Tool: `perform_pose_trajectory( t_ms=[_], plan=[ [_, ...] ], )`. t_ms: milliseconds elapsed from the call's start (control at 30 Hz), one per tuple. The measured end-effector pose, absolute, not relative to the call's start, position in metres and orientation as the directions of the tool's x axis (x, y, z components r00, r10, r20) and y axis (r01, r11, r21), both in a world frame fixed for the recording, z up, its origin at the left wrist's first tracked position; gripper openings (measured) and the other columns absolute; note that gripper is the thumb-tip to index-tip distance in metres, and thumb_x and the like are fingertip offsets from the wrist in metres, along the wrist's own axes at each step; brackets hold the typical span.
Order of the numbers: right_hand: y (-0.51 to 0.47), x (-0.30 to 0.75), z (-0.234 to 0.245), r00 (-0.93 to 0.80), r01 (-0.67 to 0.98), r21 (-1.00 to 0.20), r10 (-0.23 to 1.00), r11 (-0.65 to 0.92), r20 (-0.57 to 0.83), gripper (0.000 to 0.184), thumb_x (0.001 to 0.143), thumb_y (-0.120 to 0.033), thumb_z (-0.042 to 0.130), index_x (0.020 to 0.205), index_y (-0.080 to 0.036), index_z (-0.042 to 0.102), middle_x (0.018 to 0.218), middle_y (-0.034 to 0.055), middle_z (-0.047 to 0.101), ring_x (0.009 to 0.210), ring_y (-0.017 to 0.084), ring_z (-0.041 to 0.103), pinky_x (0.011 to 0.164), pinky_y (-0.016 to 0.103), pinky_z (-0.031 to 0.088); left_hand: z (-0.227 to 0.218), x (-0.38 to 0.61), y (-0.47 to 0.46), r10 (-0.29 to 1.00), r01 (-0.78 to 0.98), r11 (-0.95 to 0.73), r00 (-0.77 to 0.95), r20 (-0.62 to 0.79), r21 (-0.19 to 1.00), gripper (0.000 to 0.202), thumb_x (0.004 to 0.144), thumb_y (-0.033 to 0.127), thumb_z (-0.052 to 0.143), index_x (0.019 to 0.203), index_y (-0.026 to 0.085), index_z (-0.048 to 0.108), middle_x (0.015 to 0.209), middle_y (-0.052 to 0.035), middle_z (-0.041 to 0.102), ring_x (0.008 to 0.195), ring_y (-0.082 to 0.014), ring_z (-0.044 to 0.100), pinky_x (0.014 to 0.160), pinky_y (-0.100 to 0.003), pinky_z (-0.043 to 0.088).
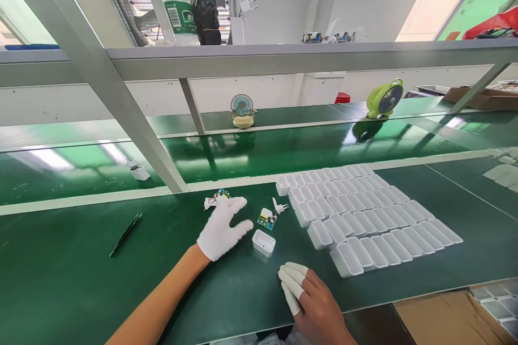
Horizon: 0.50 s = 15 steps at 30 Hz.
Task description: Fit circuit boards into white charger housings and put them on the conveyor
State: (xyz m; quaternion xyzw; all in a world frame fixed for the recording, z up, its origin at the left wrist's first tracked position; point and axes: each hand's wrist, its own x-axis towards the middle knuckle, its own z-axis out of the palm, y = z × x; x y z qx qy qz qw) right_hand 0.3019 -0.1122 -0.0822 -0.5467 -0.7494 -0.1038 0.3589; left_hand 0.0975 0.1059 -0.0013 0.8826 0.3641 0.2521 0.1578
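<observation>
My left hand (224,228), in a white glove, is over the green bench with thumb and fingers apart. Its fingers partly cover a small circuit board (222,193) behind them; whether they touch it I cannot tell. To its right lies another circuit board (267,219) beside a white plug (279,206). A single white plastic case (264,242), open side up, sits between my hands. My right hand (305,296), with white finger cots, rests near the bench's front edge, fingers stretched out side by side and nothing visible in them.
Rows of white plastic cases (364,205) cover the right of the bench. A black pen-like tool (126,234) lies at left. Behind are a conveyor belt (259,153), a small fan (242,110) and a green fan (384,99). A metal shelf frame (259,62) crosses above. Cardboard (441,318) is lower right.
</observation>
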Motion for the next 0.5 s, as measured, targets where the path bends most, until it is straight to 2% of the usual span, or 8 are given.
perform_pose_trajectory(
  t_ms=[100, 167, 233, 300, 400, 500],
  plan=[
    [-0.111, 0.301, -0.081, -0.146, 0.893, -0.234, 0.738, 0.385, 0.659, 0.046, 0.091, -0.002, 0.052, 0.135, -0.015, 0.060, 0.114, 0.0141, 0.073, 0.106, 0.026, 0.069, 0.089, 0.042, 0.064, -0.009, 0.105, 0.076, 0.654, 0.452, -0.716, 0.700, 0.285, 0.532, 0.084, 0.072, 0.041, 0.082, 0.146, 0.027, 0.046, 0.146, -0.0121, 0.051, 0.132, -0.0339, 0.051, 0.112, -0.047, 0.042],
    [-0.110, 0.301, -0.080, -0.140, 0.892, -0.237, 0.733, 0.386, 0.665, 0.046, 0.092, -0.003, 0.052, 0.135, -0.015, 0.060, 0.114, 0.0140, 0.073, 0.105, 0.025, 0.070, 0.089, 0.042, 0.064, -0.011, 0.113, 0.061, 0.574, 0.402, -0.758, 0.786, 0.231, 0.514, 0.091, 0.063, 0.050, 0.088, 0.142, 0.028, 0.050, 0.145, -0.0129, 0.052, 0.128, -0.0359, 0.053, 0.107, -0.048, 0.044],
    [-0.109, 0.301, -0.080, -0.130, 0.894, -0.240, 0.732, 0.378, 0.669, 0.045, 0.093, -0.003, 0.051, 0.135, -0.016, 0.060, 0.115, 0.0137, 0.073, 0.105, 0.024, 0.070, 0.090, 0.041, 0.063, -0.011, 0.121, 0.052, 0.517, 0.374, -0.792, 0.831, 0.204, 0.483, 0.078, 0.063, 0.057, 0.086, 0.130, 0.026, 0.060, 0.139, -0.0134, 0.056, 0.123, -0.0361, 0.055, 0.103, -0.048, 0.046],
    [-0.108, 0.300, -0.080, -0.119, 0.897, -0.241, 0.728, 0.370, 0.675, 0.045, 0.093, -0.004, 0.050, 0.135, -0.017, 0.060, 0.115, 0.0137, 0.073, 0.104, 0.024, 0.071, 0.089, 0.041, 0.064, -0.009, 0.126, 0.048, 0.500, 0.372, -0.807, 0.844, 0.194, 0.459, 0.056, 0.070, 0.056, 0.082, 0.112, 0.025, 0.066, 0.131, -0.0125, 0.060, 0.118, -0.0340, 0.057, 0.099, -0.045, 0.047],
    [-0.108, 0.300, -0.079, -0.134, 0.898, -0.226, 0.724, 0.378, 0.677, 0.044, 0.093, -0.004, 0.050, 0.134, -0.016, 0.061, 0.113, 0.0142, 0.074, 0.102, 0.025, 0.072, 0.087, 0.040, 0.065, -0.005, 0.130, 0.047, 0.498, 0.376, -0.808, 0.847, 0.183, 0.454, 0.027, 0.078, 0.046, 0.077, 0.088, 0.023, 0.066, 0.114, -0.0093, 0.064, 0.108, -0.0288, 0.060, 0.091, -0.039, 0.049],
    [-0.108, 0.300, -0.078, -0.144, 0.900, -0.216, 0.726, 0.378, 0.672, 0.046, 0.092, -0.003, 0.049, 0.135, -0.016, 0.061, 0.112, 0.0136, 0.074, 0.102, 0.025, 0.072, 0.087, 0.040, 0.064, -0.002, 0.129, 0.049, 0.503, 0.373, -0.805, 0.842, 0.196, 0.462, 0.014, 0.083, 0.032, 0.070, 0.077, 0.023, 0.062, 0.102, -0.0074, 0.064, 0.101, -0.0255, 0.061, 0.087, -0.037, 0.049]
  ],
)
